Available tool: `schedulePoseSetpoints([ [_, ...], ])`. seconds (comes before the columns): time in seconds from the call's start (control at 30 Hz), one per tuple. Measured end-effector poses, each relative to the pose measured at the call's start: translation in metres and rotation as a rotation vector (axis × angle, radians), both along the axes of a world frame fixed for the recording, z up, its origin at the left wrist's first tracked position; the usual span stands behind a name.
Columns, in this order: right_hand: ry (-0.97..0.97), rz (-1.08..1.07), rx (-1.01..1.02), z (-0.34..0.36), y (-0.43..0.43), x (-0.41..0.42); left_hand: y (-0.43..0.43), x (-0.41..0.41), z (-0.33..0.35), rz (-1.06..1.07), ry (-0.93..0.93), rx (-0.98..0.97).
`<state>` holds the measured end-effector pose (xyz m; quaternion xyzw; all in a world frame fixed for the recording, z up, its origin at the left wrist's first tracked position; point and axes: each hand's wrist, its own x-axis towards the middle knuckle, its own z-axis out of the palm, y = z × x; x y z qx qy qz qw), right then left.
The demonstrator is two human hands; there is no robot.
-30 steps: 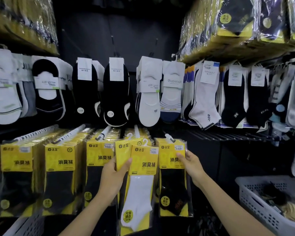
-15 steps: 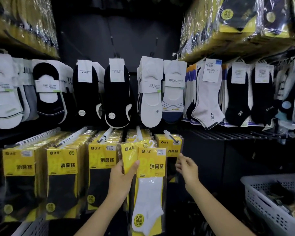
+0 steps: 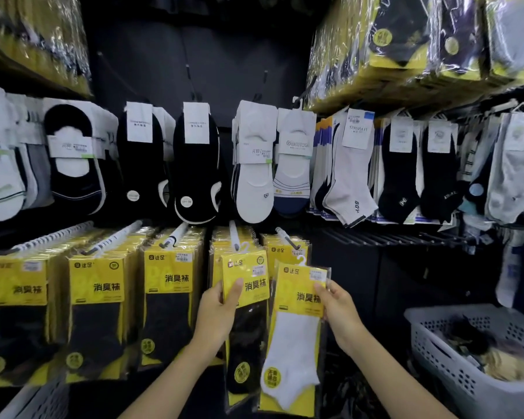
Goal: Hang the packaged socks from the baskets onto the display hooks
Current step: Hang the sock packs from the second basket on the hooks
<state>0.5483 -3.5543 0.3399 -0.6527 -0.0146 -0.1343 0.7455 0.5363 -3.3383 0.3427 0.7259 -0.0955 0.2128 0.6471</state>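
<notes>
My right grip (image 3: 339,313) pinches a yellow clear-wrapped white-sock pack (image 3: 297,343), long axis vertical, hook end up; my left grip (image 3: 217,313) clasps a matching black-sock pack (image 3: 248,285).

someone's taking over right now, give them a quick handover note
Left hand grips a black-sock pack at the front of a lower row; I cannot tell if it is on its hook.
Right hand pinches the white-sock pack, its hanger free, just below the rightmost lower hook.
Done: the lower hooks carry packs.
Left: hang the white pack, then the socks in the basket.
</notes>
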Motion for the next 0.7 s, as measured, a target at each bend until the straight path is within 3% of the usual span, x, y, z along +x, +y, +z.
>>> schedulePoseSetpoints([
  [0.13, -0.045, -0.105, -0.032, 0.014, -0.016, 0.012, 0.011, -0.001, 0.005, 0.004, -0.009, 0.005],
  [0.33, -0.139, -0.012, -0.189, 0.031, -0.011, 0.032, 0.017, 0.0, 0.007, 0.011, -0.001, 0.045],
  [0.53, -0.059, -0.009, -0.16, 0.028, -0.001, 0.05, 0.017, 0.001, 0.008, -0.004, 0.014, 0.069],
  [0.7, 0.067, -0.328, -0.044, 0.016, 0.005, 0.061, 0.008, 0.001, 0.007, -0.027, 0.042, 0.075],
])
